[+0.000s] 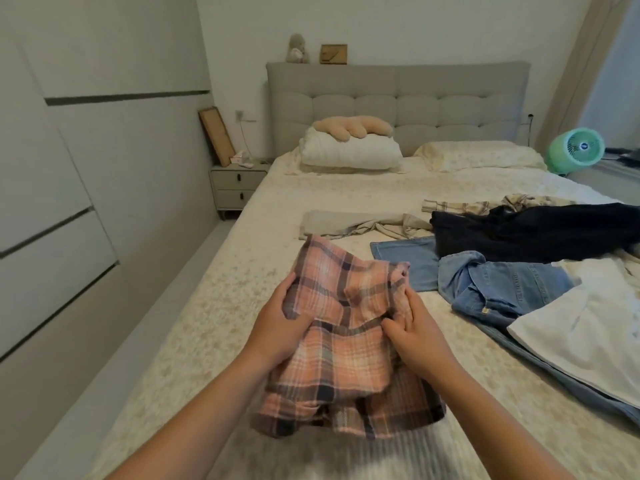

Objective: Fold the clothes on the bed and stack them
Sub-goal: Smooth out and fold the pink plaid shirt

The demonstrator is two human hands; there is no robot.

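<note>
Held garment: we see a crumpled pink, white and dark-blue plaid cotton garment (346, 344) lifted between both hands, its lower part drooping onto the cream patterned bedspread (214, 306) at the near edge of the bed.
Left hand: the left hand (280, 323) grips the plaid garment's left edge, thumb on top of the cloth and fingers curled underneath.
Right hand: the right hand (412, 327) pinches a bunched fold on the garment's right side, fingers pressed into the cloth, thumb pointing toward the left hand.
Relation: the two hands sit near each other at the garment's upper half; a flap of the cloth rises beyond them, the rest hangs below the wrists.
Pile to the right: a light-blue denim shirt (502, 289) lies just right of the right hand, partly under a white T-shirt (585, 337); a pair of light-blue jeans (405, 258) peeks out beside it, touching a dark navy garment (533, 233).
Farther clothes: a beige garment (349, 223) lies spread beyond the plaid one, and a pale checked shirt (485, 204) sits behind the navy one.
Writing: we can read no label or lettering on any garment; a small tag on the denim shirt is too tiny to make out.
</note>
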